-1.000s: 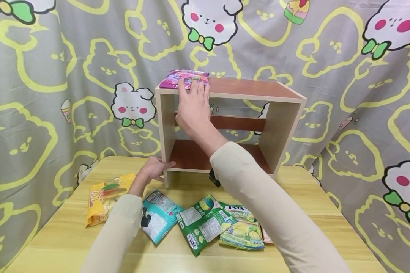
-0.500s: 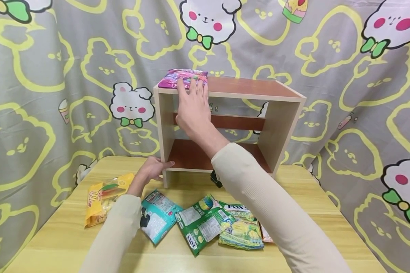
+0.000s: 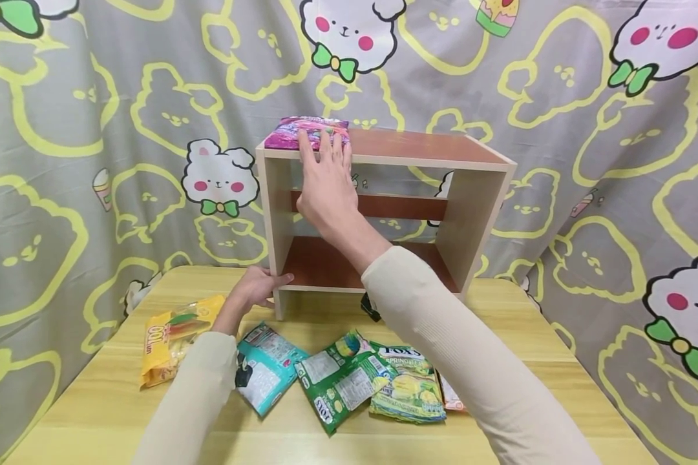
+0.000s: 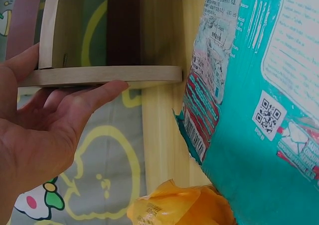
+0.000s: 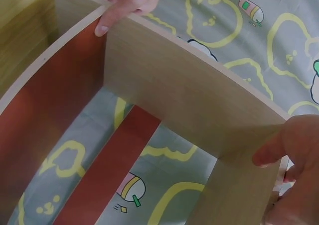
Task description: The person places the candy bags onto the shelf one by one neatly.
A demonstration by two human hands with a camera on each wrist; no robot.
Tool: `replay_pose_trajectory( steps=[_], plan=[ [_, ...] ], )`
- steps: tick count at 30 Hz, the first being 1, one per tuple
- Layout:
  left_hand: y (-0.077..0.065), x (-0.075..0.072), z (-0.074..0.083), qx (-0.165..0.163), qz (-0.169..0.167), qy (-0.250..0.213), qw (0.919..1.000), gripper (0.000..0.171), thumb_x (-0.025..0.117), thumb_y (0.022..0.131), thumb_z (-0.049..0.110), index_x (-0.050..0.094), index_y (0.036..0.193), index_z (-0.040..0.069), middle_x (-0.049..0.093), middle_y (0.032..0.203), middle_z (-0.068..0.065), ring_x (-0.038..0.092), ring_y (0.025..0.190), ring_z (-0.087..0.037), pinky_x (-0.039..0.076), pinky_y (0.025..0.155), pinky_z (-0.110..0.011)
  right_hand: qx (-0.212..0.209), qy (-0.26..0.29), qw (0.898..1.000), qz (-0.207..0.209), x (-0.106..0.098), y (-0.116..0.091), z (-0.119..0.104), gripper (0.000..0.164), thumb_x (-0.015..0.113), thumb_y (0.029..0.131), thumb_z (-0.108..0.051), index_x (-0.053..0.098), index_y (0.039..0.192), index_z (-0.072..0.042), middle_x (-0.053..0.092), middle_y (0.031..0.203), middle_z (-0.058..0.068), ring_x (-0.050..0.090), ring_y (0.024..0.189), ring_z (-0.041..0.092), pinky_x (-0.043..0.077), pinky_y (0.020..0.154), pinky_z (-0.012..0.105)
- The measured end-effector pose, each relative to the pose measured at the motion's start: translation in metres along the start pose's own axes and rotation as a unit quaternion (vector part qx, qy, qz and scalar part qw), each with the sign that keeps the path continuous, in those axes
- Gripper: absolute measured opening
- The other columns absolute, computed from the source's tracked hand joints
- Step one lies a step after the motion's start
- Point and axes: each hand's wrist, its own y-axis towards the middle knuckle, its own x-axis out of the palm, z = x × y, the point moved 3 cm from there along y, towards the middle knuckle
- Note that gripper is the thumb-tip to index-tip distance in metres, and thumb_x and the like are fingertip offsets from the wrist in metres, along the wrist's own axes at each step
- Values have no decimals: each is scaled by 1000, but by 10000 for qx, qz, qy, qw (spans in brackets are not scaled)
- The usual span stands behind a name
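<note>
A small wooden shelf unit (image 3: 424, 147) with brown boards stands on the table. My left hand (image 3: 257, 285) grips its left side panel low down, thumb inside at the lower board and the other fingers outside. In the left wrist view that hand (image 4: 55, 115) is seen around the panel edge (image 4: 114, 74). A purple candy packet (image 3: 282, 135) lies on the left end of the top board. My right hand (image 3: 327, 194) rests its extended fingers on the packet and board edge. In the right wrist view, its thumb (image 5: 269, 153) lies on the inner side of the top board.
On the table (image 3: 256, 445), in front of the shelf, lie a yellow packet (image 3: 157, 345), a teal packet (image 3: 267, 365), a green packet (image 3: 337, 387), a yellow-green packet (image 3: 410, 387) and a partly covered orange-white packet (image 3: 450, 394). A patterned curtain (image 3: 169, 123) hangs behind.
The head view has shifted slightly, so the whole scene sits a little further left. Both hands keep their places on the shelf and the purple packet.
</note>
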Motion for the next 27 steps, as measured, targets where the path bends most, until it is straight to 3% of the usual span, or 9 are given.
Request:
replay_pose_trajectory(
  steps=[5, 10, 18, 20, 22, 24, 27],
  plan=[
    [-2, 2, 1, 1, -15, 25, 10000, 52, 67, 88, 35, 58, 125, 0, 51, 134, -21, 49, 121, -42, 55, 80, -49, -138, -98, 9998, 52, 1, -3, 3, 84, 51, 90, -16, -4, 153, -15, -2, 160, 12, -8, 145, 32, -11, 116, 43],
    [0, 3, -1, -24, 49, 144, 9999, 54, 67, 87, 38, 58, 126, 2, 51, 134, -21, 52, 118, -42, 56, 79, -47, -314, -108, 9993, 170, 0, -9, 8, 70, 41, 95, -18, 4, 153, -8, 8, 159, 12, 2, 146, 30, -6, 117, 41],
    [-1, -2, 1, -20, -10, 132, 9999, 54, 67, 88, 36, 57, 126, -1, 50, 133, -22, 51, 119, -43, 56, 79, -47, -546, -169, 9980, 288, -9, -28, 12, 66, 43, 95, -22, 15, 151, -1, 23, 155, 13, 15, 144, 30, 4, 118, 37],
    [-2, -3, 2, -11, -8, 133, 9999, 55, 67, 88, 36, 56, 127, -1, 50, 134, -23, 51, 119, -44, 55, 80, -47, -596, 32, 9975, 385, -12, -34, 15, 64, 44, 95, -23, 19, 150, -1, 29, 153, 13, 24, 142, 29, 14, 117, 35],
    [-3, -2, 3, -11, -5, 144, 9999, 56, 66, 88, 36, 54, 128, -1, 49, 134, -23, 50, 120, -44, 55, 80, -48, -669, 305, 9958, 542, -15, -39, 20, 59, 45, 95, -21, 28, 148, -1, 42, 145, 14, 40, 133, 27, 30, 112, 34],
    [-3, -2, 3, -35, 6, 149, 9999, 56, 67, 88, 36, 54, 128, -1, 49, 135, -23, 50, 120, -44, 55, 80, -48, -732, 627, 9929, 697, -16, -45, 27, 46, 46, 95, -19, 45, 136, -1, 60, 121, 14, 57, 112, 26, 48, 96, 33],
    [-2, -1, 3, -42, -2, 192, 9998, 57, 67, 88, 37, 55, 127, -2, 49, 135, -23, 50, 120, -43, 55, 80, -47, -766, 834, 9902, 822, -14, -52, 41, 23, 44, 95, -17, 58, 107, -4, 61, 80, 7, 63, 80, 24, 54, 72, 34]
  ],
)
